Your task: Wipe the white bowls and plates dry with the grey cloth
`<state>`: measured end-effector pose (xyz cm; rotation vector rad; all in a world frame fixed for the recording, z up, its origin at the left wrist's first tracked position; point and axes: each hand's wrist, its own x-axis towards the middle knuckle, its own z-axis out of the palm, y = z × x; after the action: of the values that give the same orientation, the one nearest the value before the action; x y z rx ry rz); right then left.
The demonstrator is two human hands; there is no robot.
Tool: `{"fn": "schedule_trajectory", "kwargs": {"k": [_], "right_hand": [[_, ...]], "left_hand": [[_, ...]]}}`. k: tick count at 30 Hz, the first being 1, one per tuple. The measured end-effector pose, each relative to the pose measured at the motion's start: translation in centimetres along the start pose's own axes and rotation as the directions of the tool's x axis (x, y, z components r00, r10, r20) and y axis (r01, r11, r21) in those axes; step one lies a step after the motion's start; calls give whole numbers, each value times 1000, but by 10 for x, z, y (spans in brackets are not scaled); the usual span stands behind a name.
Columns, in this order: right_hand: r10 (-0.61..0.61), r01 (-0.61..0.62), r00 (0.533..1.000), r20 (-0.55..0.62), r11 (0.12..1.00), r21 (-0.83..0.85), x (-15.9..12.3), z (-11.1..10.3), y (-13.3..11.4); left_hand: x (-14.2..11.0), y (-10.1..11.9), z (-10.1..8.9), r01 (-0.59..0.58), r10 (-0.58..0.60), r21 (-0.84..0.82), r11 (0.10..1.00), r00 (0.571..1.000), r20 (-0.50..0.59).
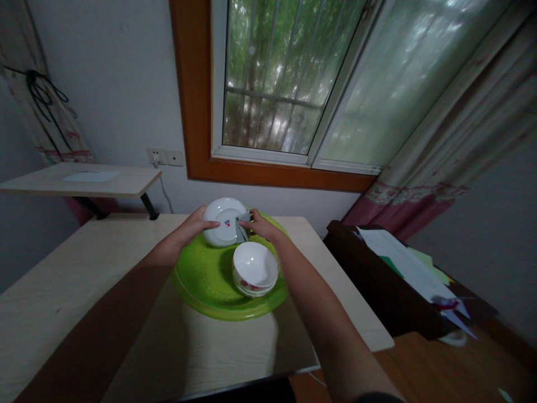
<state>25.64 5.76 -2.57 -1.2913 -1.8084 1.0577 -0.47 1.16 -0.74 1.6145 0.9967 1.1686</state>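
A white plate (218, 211) is tilted up above the far part of a green basin (201, 299). My left hand (195, 225) grips its left rim, with the thumb lying across the face. At the plate's right side my right hand (260, 225) is closed on a grey cloth (242, 230), pressed against the plate. A small dark mark shows near the plate's centre. Below my right hand, white bowls (255, 266) with a red flower pattern sit nested in the right part of the basin.
The basin stands on a pale wooden table (138, 341). A raised shelf (84, 178) with a paper sheet is at the left. Beyond are a window (272, 84) and wall sockets (165, 157). Papers (403, 263) lie on a dark piece of furniture at the right.
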Motion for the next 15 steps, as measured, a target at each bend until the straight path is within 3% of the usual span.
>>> {"fn": "schedule_trajectory", "kwargs": {"k": [3, 7, 15], "right_hand": [[-30, 29, 998, -55, 999, -12, 4, 3, 3], [-117, 109, 987, -113, 992, -70, 8, 5, 5], [-205, 191, 974, -96, 972, -137, 3, -5, -1]], "left_hand": [[7, -6, -2, 87, -70, 183, 979, 992, -101], [13, -8, -3, 107, -26, 470, 876, 984, -174], [11, -8, -1, 59, -5, 507, 860, 994, -107]]}}
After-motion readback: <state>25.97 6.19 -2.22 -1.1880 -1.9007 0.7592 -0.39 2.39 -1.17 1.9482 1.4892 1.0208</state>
